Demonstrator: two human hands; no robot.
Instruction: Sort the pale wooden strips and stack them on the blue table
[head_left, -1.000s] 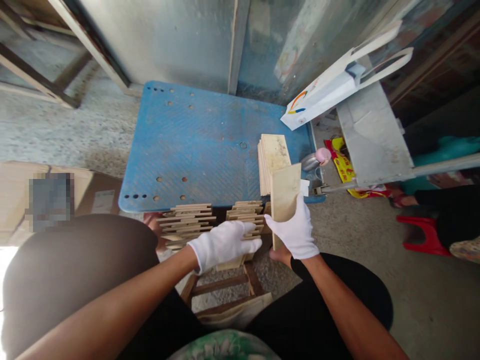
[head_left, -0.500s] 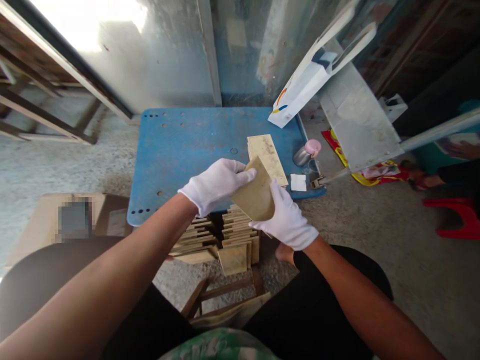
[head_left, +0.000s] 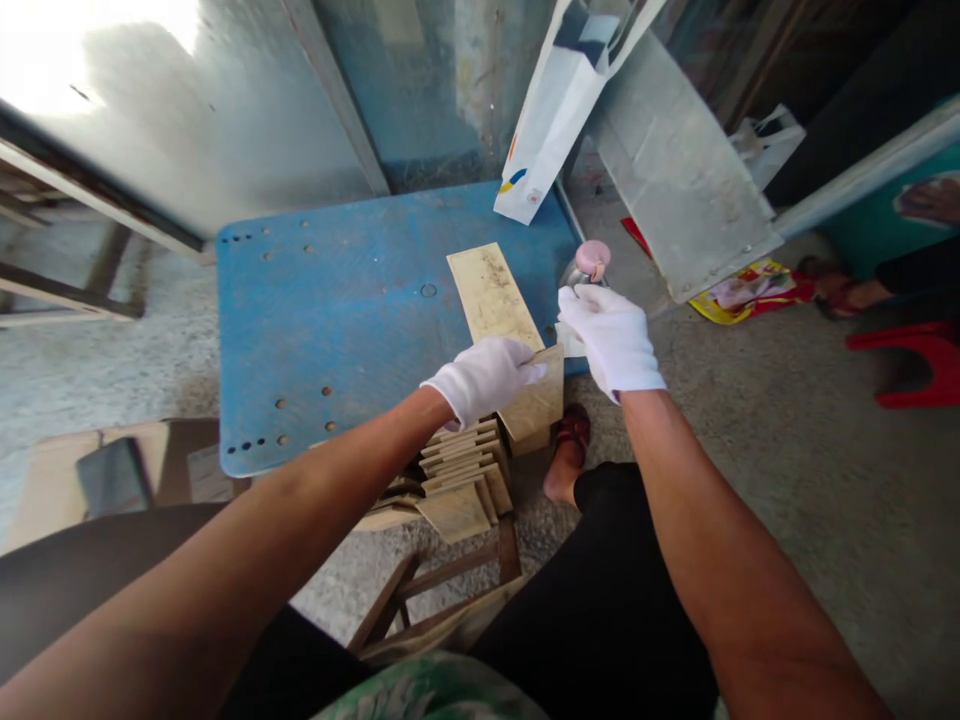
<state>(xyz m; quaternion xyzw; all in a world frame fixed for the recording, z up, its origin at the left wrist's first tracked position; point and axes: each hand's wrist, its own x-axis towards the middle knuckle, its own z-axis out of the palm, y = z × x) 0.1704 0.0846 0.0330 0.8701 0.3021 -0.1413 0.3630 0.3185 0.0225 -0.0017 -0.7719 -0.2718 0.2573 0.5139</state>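
At centre frame the left hand (head_left: 486, 378) was clamped on a wood panel (head_left: 536, 405) at the blue table (head_left: 330, 310) edge. The right hand (head_left: 611, 338), fingers curled, reached a small white pad (head_left: 570, 342). Held by one edge only, the panel could have slipped onto the stacked panels (head_left: 461, 470) below.

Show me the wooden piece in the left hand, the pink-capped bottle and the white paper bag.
wooden piece (head_left: 536, 405), head view, on its flat face.
pink-capped bottle (head_left: 592, 258), head view, on the pink cap.
white paper bag (head_left: 547, 130), head view, on its side panel.
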